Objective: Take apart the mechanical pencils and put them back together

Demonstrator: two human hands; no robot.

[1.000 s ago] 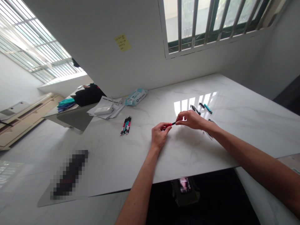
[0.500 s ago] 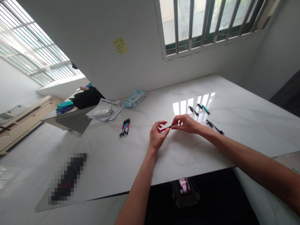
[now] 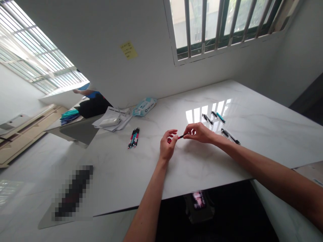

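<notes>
A red and black pen (image 3: 180,136) is held slantwise just above the white table. My left hand (image 3: 166,146) is closed round its red end, the thumb pressing on it and the other fingers curled. At the black end, my right hand (image 3: 199,132) pinches the pen between thumb and forefinger. Part of the pen is hidden behind the fingers of both hands. To the left, several red, teal and black pens (image 3: 133,138) lie side by side. Beyond my right hand lie a black and clear pen (image 3: 207,119) and a teal part (image 3: 220,117).
Closer on the right are black and clear pen pieces (image 3: 230,136). A wet wipes pack (image 3: 144,107), papers (image 3: 123,121) and a white device (image 3: 110,121) stand near the wall. The table (image 3: 121,178) ends at my lap. Another person's arm (image 3: 84,91) shows at the far left.
My left hand has slid a little left along the pen, away from my right hand, which stays almost still. The other person's arm at the far left has shifted.
</notes>
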